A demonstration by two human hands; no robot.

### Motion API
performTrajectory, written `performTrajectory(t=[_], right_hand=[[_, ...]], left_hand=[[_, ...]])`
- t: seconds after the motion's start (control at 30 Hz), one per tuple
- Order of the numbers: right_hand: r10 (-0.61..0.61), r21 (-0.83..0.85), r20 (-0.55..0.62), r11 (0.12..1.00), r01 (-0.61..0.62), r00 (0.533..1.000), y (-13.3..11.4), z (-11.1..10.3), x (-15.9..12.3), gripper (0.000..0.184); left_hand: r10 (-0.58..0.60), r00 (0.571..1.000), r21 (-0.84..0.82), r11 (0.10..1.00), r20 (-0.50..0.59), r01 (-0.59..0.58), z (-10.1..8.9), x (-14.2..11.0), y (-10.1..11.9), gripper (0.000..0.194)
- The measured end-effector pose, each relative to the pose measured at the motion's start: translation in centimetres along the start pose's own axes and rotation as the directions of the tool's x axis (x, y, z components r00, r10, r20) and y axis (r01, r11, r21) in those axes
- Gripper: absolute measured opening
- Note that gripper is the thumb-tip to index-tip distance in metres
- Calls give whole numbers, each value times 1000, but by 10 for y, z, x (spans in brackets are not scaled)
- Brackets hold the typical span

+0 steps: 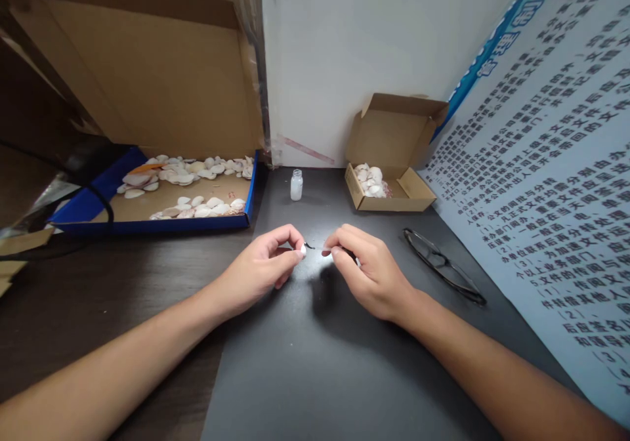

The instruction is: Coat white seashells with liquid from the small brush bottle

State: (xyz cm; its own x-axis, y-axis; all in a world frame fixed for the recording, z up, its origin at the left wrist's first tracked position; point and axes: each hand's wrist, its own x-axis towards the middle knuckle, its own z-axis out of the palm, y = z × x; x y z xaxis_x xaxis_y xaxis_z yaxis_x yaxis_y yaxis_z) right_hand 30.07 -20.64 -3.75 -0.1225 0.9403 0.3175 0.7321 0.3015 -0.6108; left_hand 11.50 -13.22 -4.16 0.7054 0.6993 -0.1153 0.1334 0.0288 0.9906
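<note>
Above the dark mat, my left hand (268, 262) pinches a small white piece (303, 250) between thumb and fingertips; it may be a shell, but it is too small to be sure. A thin black strand (310, 246) sticks out from it toward the right. A short gap away, my right hand (369, 267) is closed in a pinch, thumb against the fingers. Something dark (350, 255) shows between its fingers, mostly hidden. Beyond both hands stands a small clear glass bottle (296, 186) with whitish contents and no cap.
At the back left, a blue-edged cardboard box (216, 226) lies open with many shells (180, 173). A smaller open carton (398, 203) at the back right holds white shells (370, 181). Black-framed glasses (443, 267) rest right of my right hand. A printed sheet (556, 185) rises along the right.
</note>
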Motion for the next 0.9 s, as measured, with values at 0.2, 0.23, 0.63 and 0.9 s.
performTrajectory(t=[0.2, 0.23, 0.63, 0.9], right_hand=[[65, -41, -2, 997, -65, 998, 1, 1, 1, 13], [58, -30, -8, 998, -59, 998, 1, 1, 1, 13], [26, 2, -17, 1000, -26, 1000, 0, 1, 0, 13], [65, -23, -16, 998, -66, 998, 1, 1, 1, 13]], left_hand=[[3, 1000, 7, 1000, 3, -3, -1, -1, -1, 16], [3, 1000, 8, 1000, 3, -3, -1, -1, 0, 16], [-16, 1000, -1, 1000, 2, 16, -2, -2, -4, 12], [-19, 1000, -36, 999, 8, 19, -3, 0, -5, 12]])
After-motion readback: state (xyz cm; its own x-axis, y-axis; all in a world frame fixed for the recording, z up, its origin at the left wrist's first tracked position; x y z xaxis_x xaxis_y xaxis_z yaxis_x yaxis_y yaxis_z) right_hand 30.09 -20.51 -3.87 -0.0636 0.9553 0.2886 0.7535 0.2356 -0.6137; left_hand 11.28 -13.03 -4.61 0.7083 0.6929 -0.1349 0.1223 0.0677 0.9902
